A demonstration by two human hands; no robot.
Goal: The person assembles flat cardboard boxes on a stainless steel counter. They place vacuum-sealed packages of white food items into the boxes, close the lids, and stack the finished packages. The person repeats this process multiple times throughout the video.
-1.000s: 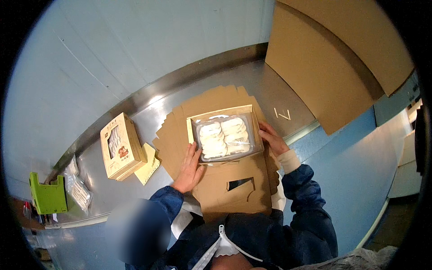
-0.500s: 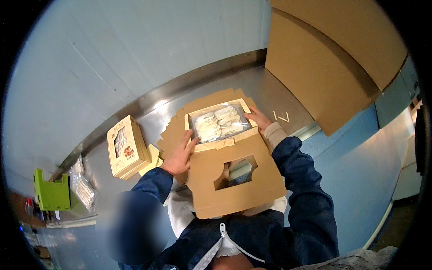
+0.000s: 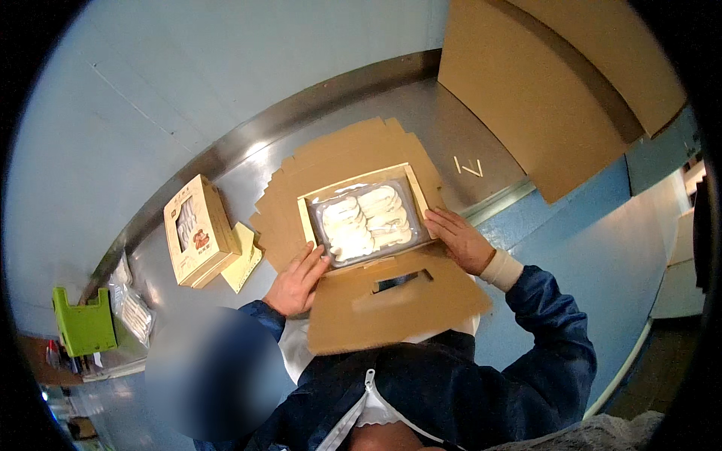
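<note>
Leftmost, a green plastic stand [image 3: 84,327] is being seen near the end of a metal work surface [image 3: 421,113]. Just beside it, a clear packet [image 3: 134,312] of pale pieces is being carried by the surface. Further right, a cream box [image 3: 210,244] with a window is being shown, its pale contents partly visible, while a pale yellow card [image 3: 244,263] is being partly covered at the box's near right corner.

Next, the left side of an open box [image 3: 416,194] is being touched by the left hand [image 3: 295,284], its fingers being extended over the near corner; whether the wall is being pinched cannot be told. Inside the box, at the middle, a clear-covered tray [image 3: 366,225] of white slices is being held, while the brown lid [image 3: 398,312] is being tilted toward the body (a cut-out is being seen in it). The right wall is being touched by the fingers of the right hand [image 3: 462,240]; its grip cannot be told, the thumb being hidden. Beyond, small pale strips [image 3: 468,167] are being seen near a large cardboard sheet [image 3: 508,98].
</note>
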